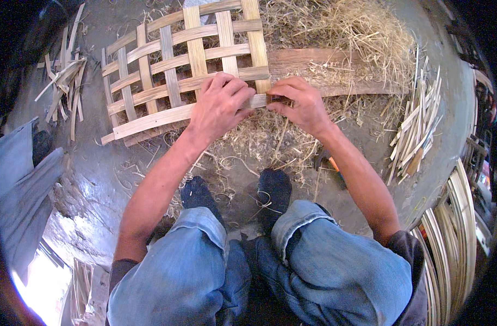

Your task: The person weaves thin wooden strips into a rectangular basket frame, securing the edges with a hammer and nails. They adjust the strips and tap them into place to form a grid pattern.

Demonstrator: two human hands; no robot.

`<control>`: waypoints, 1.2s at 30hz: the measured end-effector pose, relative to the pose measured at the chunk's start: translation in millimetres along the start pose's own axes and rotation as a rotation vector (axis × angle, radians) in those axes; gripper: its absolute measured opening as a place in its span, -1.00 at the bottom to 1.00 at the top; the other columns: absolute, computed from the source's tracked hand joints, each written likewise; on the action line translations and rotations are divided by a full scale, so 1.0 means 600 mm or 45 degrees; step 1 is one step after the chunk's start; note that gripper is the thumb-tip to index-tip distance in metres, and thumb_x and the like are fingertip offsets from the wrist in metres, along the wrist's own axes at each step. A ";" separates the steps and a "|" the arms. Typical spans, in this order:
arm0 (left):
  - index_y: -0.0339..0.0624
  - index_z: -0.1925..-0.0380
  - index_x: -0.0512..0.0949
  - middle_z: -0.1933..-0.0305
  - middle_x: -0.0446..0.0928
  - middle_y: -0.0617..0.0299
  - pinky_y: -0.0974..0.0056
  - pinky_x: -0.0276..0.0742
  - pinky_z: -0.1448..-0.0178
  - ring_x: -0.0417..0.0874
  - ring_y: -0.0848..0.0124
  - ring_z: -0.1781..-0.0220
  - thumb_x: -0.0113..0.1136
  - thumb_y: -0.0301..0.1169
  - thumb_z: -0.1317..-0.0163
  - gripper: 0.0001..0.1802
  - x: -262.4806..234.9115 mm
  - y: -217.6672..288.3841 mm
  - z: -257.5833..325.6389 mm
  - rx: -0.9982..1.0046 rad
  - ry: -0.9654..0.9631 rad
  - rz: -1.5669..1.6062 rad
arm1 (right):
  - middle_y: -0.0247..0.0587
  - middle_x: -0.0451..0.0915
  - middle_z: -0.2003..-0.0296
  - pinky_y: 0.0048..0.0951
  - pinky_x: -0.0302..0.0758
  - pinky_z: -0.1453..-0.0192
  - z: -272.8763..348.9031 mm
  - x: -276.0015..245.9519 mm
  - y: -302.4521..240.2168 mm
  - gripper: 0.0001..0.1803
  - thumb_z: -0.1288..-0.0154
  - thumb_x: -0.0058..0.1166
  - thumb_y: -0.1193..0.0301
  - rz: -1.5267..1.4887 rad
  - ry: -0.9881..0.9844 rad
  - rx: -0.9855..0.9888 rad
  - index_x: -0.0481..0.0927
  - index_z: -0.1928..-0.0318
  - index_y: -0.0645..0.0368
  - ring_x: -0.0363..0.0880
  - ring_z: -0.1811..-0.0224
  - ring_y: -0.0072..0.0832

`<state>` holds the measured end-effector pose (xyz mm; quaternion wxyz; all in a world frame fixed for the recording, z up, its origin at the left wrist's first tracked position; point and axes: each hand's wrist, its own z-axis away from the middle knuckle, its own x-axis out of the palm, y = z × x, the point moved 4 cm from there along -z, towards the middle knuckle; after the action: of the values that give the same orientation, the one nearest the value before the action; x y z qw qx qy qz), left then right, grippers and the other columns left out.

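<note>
An open lattice of flat, pale wooden strips [196, 58], woven over and under with square gaps, lies on the floor in front of me. Along its near edge runs a long strip [156, 120], which my left hand [220, 103] grips with bent fingers close to its right end. At the lattice's near right corner, my right hand [300, 106] pinches that strip's end between thumb and fingers. My fingers partly cover the corner crossing.
A brown wooden plank [343, 60] and curly shavings [335, 24] lie beyond my right hand. Loose strips are heaped at right [417, 127] and left [69, 81]. Long curved strips [458, 228] stand at the right rim. An orange-marked tool [334, 163] sits below my right forearm.
</note>
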<state>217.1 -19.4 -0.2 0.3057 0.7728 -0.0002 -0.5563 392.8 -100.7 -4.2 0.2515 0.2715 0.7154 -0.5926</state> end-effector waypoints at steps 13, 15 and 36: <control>-0.04 0.23 0.59 0.16 0.53 0.33 0.12 0.38 -0.13 0.50 0.31 0.02 0.39 -0.21 0.00 -0.66 0.012 -0.009 -0.007 0.014 0.046 -0.048 | -0.14 0.67 0.24 -0.27 0.57 0.00 -0.007 0.005 0.015 -0.65 0.08 0.43 0.40 -0.073 0.025 0.139 0.69 0.19 0.11 0.62 0.11 -0.16; -0.04 0.23 0.59 0.16 0.52 0.33 0.13 0.39 -0.12 0.50 0.30 0.03 0.39 -0.22 0.00 -0.67 0.011 -0.008 -0.007 0.020 0.045 -0.047 | -0.12 0.66 0.20 -0.28 0.57 -0.03 -0.008 0.001 0.022 -0.62 0.08 0.43 0.41 -0.155 -0.037 0.185 0.68 0.15 0.13 0.62 0.07 -0.16; -0.05 0.19 0.58 0.14 0.54 0.25 0.08 0.42 -0.14 0.51 0.20 0.02 0.39 -0.21 -0.04 -0.65 0.014 -0.009 -0.008 0.003 -0.038 -0.040 | -0.12 0.69 0.43 -0.24 0.55 0.19 -0.049 0.009 0.039 -0.74 -0.19 0.21 0.20 -0.095 -0.103 0.711 0.71 0.27 0.12 0.68 0.35 -0.23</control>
<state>222.6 -15.7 -8.7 0.2957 0.7646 0.0066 -0.5726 403.8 -67.8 -19.8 0.1733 0.2797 0.5234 -0.7860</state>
